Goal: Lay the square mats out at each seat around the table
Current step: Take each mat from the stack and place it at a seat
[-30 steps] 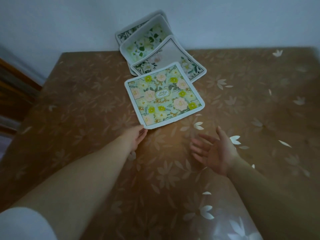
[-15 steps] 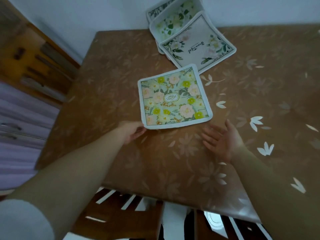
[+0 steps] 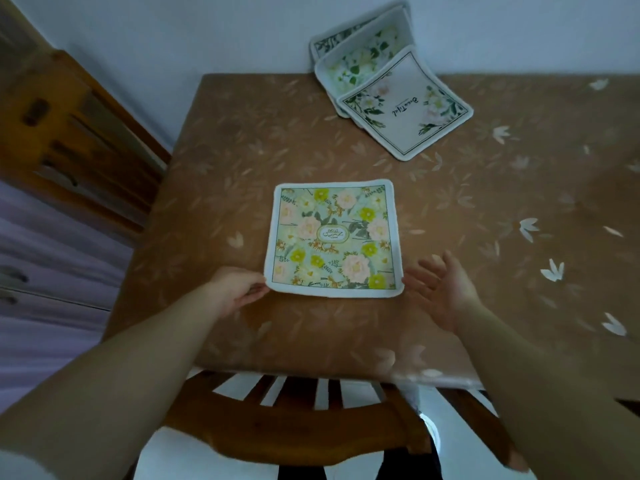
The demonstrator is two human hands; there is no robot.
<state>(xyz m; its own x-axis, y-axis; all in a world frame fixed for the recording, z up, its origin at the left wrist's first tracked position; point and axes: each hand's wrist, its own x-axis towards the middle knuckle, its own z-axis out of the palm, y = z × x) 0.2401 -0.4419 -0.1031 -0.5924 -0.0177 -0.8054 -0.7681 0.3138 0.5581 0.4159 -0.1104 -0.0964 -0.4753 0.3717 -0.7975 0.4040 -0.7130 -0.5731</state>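
A square floral mat (image 3: 332, 237) with yellow and pink flowers lies flat on the brown table (image 3: 485, 209), near its front edge. My left hand (image 3: 239, 289) pinches the mat's near left corner. My right hand (image 3: 440, 289) is open, fingers spread, its fingertips just beside the mat's near right corner. A stack of mats (image 3: 391, 91) leans against the wall at the table's far edge; the top one is white with green leaves and script lettering.
A wooden chair back (image 3: 294, 420) stands right below the table's front edge. A wooden cabinet (image 3: 69, 140) and purple drawers (image 3: 45, 271) are to the left. The white wall (image 3: 207, 29) runs behind the table.
The floral mat has slid toward the front edge and turned square to it. My left hand kept its corner; my right hand moved up beside the right corner. The view tilted down, showing the chair.
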